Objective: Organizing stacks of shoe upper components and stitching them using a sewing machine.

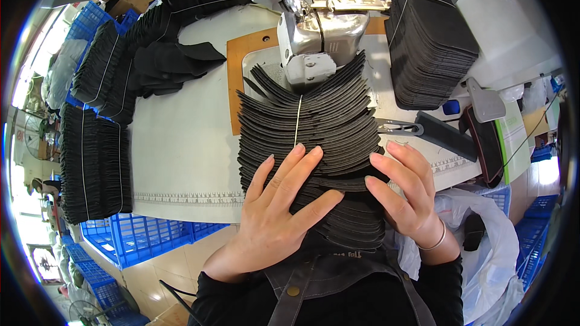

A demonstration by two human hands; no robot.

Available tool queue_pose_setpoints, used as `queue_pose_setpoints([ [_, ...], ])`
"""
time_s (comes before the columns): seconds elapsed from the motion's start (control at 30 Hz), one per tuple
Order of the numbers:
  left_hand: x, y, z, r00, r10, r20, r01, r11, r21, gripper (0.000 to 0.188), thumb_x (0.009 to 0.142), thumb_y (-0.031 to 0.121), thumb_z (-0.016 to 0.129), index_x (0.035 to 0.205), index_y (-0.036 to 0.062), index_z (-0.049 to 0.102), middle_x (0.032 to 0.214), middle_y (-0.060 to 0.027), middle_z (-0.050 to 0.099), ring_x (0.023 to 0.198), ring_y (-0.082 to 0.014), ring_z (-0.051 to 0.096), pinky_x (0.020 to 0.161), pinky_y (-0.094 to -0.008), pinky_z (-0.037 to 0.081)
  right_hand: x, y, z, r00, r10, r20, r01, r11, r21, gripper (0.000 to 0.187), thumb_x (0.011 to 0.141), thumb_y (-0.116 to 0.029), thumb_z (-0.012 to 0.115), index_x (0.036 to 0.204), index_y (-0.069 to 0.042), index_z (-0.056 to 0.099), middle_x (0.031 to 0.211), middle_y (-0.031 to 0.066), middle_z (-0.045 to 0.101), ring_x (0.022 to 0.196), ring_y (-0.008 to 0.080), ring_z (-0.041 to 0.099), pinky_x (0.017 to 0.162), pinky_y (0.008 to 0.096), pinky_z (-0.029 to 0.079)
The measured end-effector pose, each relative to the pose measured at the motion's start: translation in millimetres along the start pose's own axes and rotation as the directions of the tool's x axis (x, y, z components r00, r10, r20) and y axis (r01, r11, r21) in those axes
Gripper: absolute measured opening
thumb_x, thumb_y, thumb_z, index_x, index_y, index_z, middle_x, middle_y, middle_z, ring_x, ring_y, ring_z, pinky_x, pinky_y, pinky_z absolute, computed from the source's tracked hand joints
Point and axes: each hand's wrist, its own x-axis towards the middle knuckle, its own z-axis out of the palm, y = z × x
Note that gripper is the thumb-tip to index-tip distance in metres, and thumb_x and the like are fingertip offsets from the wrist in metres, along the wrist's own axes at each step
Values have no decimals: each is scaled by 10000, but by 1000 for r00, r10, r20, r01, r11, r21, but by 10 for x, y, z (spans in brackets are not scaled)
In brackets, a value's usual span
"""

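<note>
A thick fanned stack of black fabric pieces (338, 127) lies in front of the sewing machine (326, 30), running toward my body over the table edge. A pale elastic band (298, 122) crosses its upper part. My left hand (281, 199) rests on the stack's left side, fingers spread and touching the pieces. On its right side my right hand (405, 190) has its fingers apart, fingertips against the edges. A gap shows between the upper pieces and the lower ones, near my left thumb and right fingertips.
Banded bundles of black pieces (93, 163) line the table's left side, beside loose black fabric (172, 63). A tall banded stack (432, 42) stands right of the machine. Thread snips (400, 127), a phone-like case (483, 148) and blue crates (142, 241) lie around; a plastic bag (495, 253) hangs at right.
</note>
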Motion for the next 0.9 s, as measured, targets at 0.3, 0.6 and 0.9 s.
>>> queue_pose_setpoints([
  [0.3, 2, -2, -8, 1000, 0, 8, 0, 1000, -7, 418, 623, 37, 672, 1000, 214, 690, 1334, -171, 516, 1265, -370, 480, 1042, -480, 328, 16, 11, -7, 1000, -7, 7, 7, 1000, 13, 209, 787, -73, 651, 990, -99, 607, 1088, 92, 652, 1044, 283, 619, 863, 396, 518],
  [0.6, 8, -4, 1, 1000, 5, 0, -5, 1000, 0, 399, 629, 48, 674, 994, 207, 692, 1331, -169, 519, 1257, -370, 487, 1040, -481, 331, 7, 43, 1, 999, -31, -4, 32, 997, 66, 215, 759, -73, 654, 972, -67, 624, 1063, 100, 647, 1010, 288, 624, 821, 392, 533],
  [0.9, 10, 4, -4, 1000, 5, -1, -5, 1000, 0, 389, 632, 58, 679, 993, 202, 691, 1330, -170, 518, 1253, -373, 490, 1037, -489, 334, 37, 45, 2, 999, -39, -6, 39, 993, 110, 263, 718, -25, 673, 977, -27, 623, 1049, 116, 634, 974, 300, 634, 779, 360, 559],
])
